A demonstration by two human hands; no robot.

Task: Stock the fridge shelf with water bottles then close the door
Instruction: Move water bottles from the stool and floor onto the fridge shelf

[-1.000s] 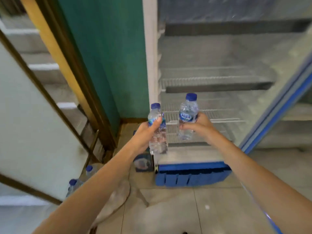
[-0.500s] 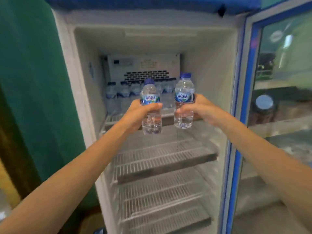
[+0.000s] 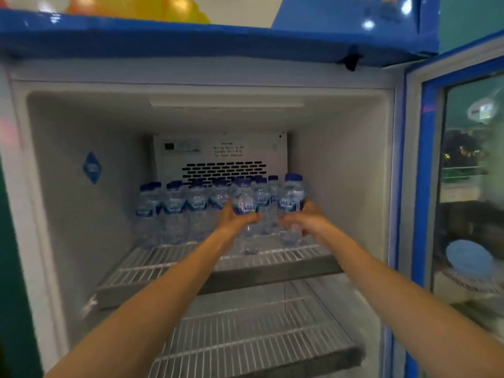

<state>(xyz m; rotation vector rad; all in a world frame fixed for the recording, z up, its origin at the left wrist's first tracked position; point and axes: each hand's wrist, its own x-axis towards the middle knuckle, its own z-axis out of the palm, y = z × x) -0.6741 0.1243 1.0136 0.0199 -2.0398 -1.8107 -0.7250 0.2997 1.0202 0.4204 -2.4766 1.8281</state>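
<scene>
— Where are the two in hand?

— The left hand (image 3: 236,218) has its fingers curled round the left Aqua bottle (image 3: 245,206) at the label; the right hand (image 3: 306,221) wraps the right Aqua bottle (image 3: 290,199) just under its label; both stand upright, with their bases below the fingers and close over the top wire shelf (image 3: 152,264); whether they touch it I cannot tell.

— And beyond the fingertips?

— The stocked bottles (image 3: 174,208), packed in rows at the back; bare wire lies on the near side of the knuckles; the glass door (image 3: 425,186) stands open to the right of the right hand.

— How will they handle?

— Small and full, so I judge them light enough for one hand each; the thin clear plastic likely gives under a squeeze, and may be slick if damp; hold at the label band rather than the blue cap; the wire bars could tip a narrow base, so set each down flat before letting go.
</scene>
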